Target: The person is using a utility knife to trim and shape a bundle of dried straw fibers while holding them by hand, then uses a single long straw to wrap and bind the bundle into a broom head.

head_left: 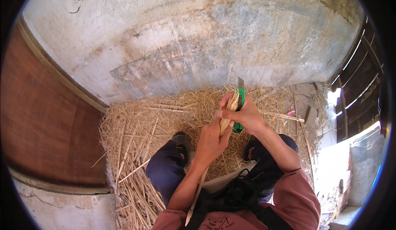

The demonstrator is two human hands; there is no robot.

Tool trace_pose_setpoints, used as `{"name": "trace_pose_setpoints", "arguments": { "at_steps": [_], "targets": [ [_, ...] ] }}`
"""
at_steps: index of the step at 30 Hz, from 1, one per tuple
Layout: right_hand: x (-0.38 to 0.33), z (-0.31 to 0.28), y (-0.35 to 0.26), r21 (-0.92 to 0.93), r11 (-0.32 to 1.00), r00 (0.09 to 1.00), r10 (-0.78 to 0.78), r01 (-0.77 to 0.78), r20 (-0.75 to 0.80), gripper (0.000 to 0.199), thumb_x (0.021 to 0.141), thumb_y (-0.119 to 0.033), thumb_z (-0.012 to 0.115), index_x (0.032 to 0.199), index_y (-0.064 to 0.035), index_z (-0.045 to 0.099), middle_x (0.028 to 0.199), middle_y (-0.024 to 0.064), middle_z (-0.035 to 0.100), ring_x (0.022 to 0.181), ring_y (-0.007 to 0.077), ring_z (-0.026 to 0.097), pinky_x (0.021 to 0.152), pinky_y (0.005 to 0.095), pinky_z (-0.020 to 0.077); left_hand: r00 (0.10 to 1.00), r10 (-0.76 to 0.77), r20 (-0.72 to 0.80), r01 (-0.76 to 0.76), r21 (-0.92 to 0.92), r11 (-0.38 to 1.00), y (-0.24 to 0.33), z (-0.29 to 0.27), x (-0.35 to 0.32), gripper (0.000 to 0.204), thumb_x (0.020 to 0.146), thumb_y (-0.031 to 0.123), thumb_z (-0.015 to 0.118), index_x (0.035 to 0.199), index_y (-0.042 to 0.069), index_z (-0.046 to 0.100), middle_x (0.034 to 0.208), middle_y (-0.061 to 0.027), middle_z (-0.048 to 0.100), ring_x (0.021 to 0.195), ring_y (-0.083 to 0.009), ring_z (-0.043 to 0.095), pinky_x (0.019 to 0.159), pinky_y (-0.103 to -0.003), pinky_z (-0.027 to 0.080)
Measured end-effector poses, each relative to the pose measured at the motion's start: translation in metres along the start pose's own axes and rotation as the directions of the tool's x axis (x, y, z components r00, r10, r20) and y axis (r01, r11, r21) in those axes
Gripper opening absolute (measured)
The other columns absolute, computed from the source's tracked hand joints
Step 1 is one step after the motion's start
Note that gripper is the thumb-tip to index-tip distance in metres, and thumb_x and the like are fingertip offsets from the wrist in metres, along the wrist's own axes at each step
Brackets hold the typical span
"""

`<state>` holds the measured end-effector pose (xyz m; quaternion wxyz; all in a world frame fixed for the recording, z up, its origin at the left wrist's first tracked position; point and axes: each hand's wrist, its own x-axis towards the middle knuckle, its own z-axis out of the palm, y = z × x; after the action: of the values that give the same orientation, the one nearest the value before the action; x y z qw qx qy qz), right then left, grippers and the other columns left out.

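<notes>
My left hand [211, 142] is closed around a long pale stick [194, 205], which slants down past my left forearm. Its upper end carries a bundle of straw-coloured shavings or fibres [232, 104]; whether these belong to the stick I cannot tell. In my right hand [250, 115] is a green utility knife [241, 93], its grey blade pointing up toward the wall. The right thumb presses across the bundle toward the left thumb, so the two hands touch or nearly touch. Fingers hide much of the knife's body.
Straw-like shavings [132, 118] cover the floor around my feet, with several long strips [138, 193] heaped at the lower left. A stained wall [185, 36] stands ahead, a brown wooden panel [53, 118] at left. A block [311, 116] and a small pink thing [291, 112] lie right.
</notes>
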<state>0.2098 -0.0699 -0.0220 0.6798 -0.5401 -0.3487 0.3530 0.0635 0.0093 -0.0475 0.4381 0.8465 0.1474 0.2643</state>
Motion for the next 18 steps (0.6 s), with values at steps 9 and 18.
{"name": "trace_pose_setpoints", "arguments": {
  "at_steps": [9,18],
  "targets": [
    [0.015,-0.038,-0.01,0.187,0.982,0.99,0.026,0.0,-0.136,0.016,0.091,-0.005,0.077,0.105,-0.006,0.07,0.079,-0.0031,0.064,0.058,0.0022,0.046,0.05,0.0216,0.0328,0.997,-0.008,0.074,0.012,-0.05,0.999,-0.011,0.004,-0.007,0.031,0.108,0.023,0.06,0.091,-0.003,0.062,0.056,-0.0092,0.059,0.046,-0.0172,0.063,0.045,-0.034,0.045],
    [0.012,-0.055,-0.046,0.136,0.989,0.98,-0.034,0.062,-0.197,0.033,0.093,-0.009,0.076,0.125,-0.0071,0.065,0.08,-0.0068,0.058,0.054,0.0026,0.038,0.049,0.0222,0.0305,0.89,-0.2,0.409,0.447,-0.702,0.554,-0.016,-0.018,-0.002,0.047,0.113,0.039,0.048,0.076,0.01,0.049,0.055,0.0025,0.037,0.05,-0.0153,0.06,0.049,-0.031,0.045]
  ]
}}
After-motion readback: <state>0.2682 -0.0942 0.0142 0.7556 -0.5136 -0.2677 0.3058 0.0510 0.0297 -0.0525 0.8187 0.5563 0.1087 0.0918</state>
